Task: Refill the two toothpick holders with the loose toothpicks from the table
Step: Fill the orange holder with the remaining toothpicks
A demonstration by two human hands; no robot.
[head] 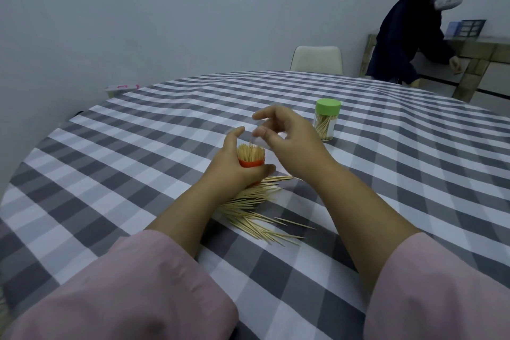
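Left hand (234, 163): I have it wrapped around the orange toothpick holder (249, 163), gripping it upright just above the desk (116, 174), presumably so the mouth faces up and stays steady while sticks go in. The holder looks packed; tips stand crowded at its rim.

Right hand (287, 138): raised just beyond and right of the holder's mouth, fingers loosely curled around something clear and blurred, possibly the holder's transparent sleeve or cap. I cannot tell what it is, nor how firmly it is held.

Loose toothpicks (256, 210): a fanned heap on the checked cloth, directly beneath and between my two forearms, touching the underside of the left hand's position. Plenty left to gather.

Green-lidded toothpick holder (327, 119): upright, lid on, partly filled, behind the right hand and clear of it.

Beyond: a white chair (317, 59) at the far edge; a person in dark clothing (408, 36) bending at a side table (483, 50).
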